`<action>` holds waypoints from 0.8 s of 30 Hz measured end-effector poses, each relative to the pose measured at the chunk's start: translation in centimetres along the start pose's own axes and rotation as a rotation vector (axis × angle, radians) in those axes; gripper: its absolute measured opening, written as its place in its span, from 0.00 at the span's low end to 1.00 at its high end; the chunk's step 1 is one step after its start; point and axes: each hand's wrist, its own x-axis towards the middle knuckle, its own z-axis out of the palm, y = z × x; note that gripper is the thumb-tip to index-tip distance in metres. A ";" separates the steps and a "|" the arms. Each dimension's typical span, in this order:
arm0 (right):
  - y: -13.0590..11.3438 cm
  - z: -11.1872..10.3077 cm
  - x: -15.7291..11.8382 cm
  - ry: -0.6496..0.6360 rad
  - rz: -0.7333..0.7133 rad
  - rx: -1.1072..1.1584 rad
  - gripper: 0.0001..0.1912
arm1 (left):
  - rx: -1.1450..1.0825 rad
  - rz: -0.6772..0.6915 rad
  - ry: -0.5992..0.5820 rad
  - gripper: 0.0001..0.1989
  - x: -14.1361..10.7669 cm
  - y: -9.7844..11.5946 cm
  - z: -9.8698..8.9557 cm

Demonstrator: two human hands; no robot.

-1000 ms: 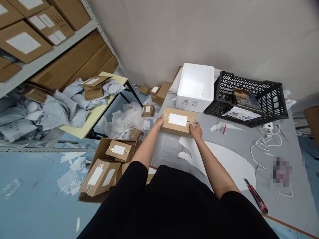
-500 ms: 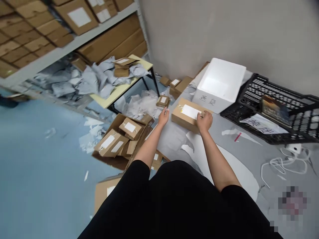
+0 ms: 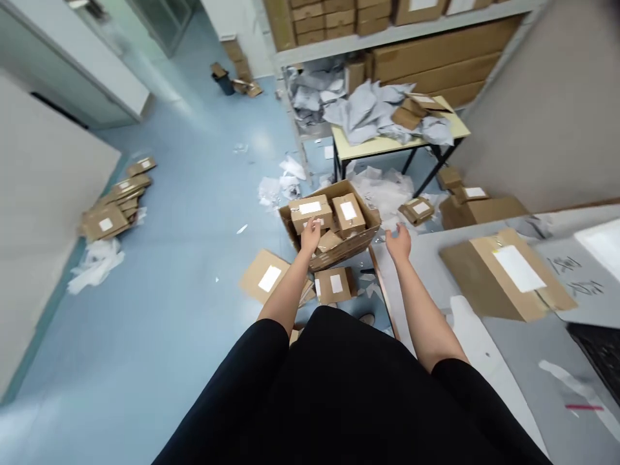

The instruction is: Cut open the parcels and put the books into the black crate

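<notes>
My left hand (image 3: 310, 236) is over the near side of an open carton (image 3: 349, 248), in front of a labelled cardboard box (image 3: 310, 208) inside it. Its fingers look slightly apart, and I cannot tell whether they touch that box. Another small labelled box (image 3: 349, 215) lies in the carton to the right. Past the carton's right end, my right hand (image 3: 398, 244) hangs above the edge of the grey worktable with fingers spread and nothing in them. Farther right, a taped cardboard box with a white label (image 3: 520, 268) rests on the worktable, apart from both hands.
A yellow-topped table (image 3: 358, 150) piled with grey mailer bags (image 3: 363, 110) stands ahead, before a shelf of cartons. Boxes and scraps lie on the floor around the carton. Flat parcels (image 3: 109, 219) lean by the left wall. A white foam box (image 3: 600, 248) sits at the right.
The view has swung left. My right hand has let go of the labelled box on the worktable and moved away from it. My left hand has shifted over the open carton.
</notes>
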 end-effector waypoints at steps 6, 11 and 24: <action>-8.6 10.0 -3.1 -0.265 -0.148 0.013 0.30 | -0.009 -0.147 0.200 0.28 0.6 -6.4 -11.1; -11.9 14.7 -3.8 -0.420 -0.222 0.001 0.30 | -0.039 -0.245 0.277 0.27 0.1 -8.8 -14.0; -7.9 27.9 4.8 -0.566 -0.182 0.048 0.31 | -0.079 -0.312 0.178 0.19 8.6 -14.9 -6.9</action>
